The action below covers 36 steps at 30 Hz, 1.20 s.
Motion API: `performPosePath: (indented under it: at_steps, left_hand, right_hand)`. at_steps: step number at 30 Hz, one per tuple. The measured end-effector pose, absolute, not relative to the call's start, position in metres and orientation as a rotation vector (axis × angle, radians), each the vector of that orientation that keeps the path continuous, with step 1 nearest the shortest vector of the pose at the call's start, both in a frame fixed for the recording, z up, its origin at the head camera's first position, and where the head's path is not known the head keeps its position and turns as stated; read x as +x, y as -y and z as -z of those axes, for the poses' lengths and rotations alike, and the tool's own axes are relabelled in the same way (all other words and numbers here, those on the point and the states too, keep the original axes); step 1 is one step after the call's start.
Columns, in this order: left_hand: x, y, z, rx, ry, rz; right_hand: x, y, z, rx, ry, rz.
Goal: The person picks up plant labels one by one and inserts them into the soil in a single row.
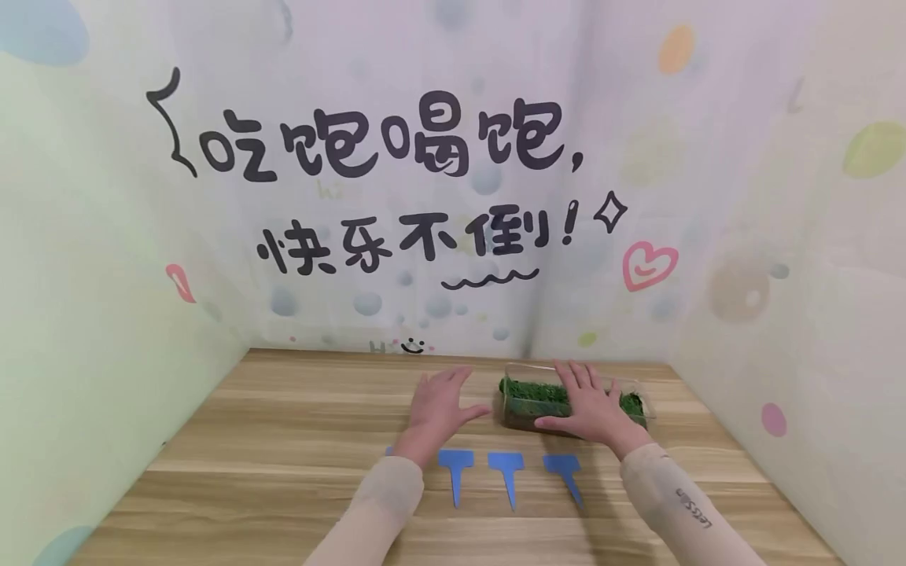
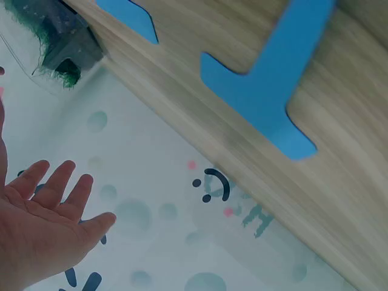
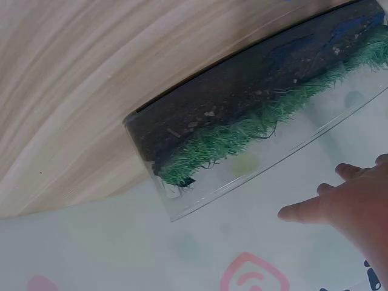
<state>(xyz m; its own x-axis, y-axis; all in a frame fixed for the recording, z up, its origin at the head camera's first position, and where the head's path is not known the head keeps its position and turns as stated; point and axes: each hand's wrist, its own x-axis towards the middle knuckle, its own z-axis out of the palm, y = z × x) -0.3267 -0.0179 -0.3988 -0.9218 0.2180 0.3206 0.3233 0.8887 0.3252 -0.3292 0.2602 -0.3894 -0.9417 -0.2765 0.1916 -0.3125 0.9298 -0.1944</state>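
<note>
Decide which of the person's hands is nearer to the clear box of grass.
Right. The right hand lies over the clear box of grass, fingers spread; the left hand is beside the box, apart from it, over the table.

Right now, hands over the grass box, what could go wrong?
1. The right hand lies open over the clear box of grass, with no grip; a push could slide it across the table.
2. The left hand sits just beyond the blue markers; pulling back may scatter them.
</note>
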Motion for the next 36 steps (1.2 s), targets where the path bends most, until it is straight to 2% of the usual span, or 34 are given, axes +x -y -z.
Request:
performPosePath:
  at_steps: [20,36]
  left_hand:
    - [-0.328,-0.023,0.406,-0.453,2.856,0.635]
    - [-0.325,-0.036,0.412,-0.547,2.851,0.614]
  right_hand:
    - [-0.327,-0.291,0.393,0.325,2.912,-0.278]
    - [-0.325,-0.312,0.4,0.256,2.892,-0.258]
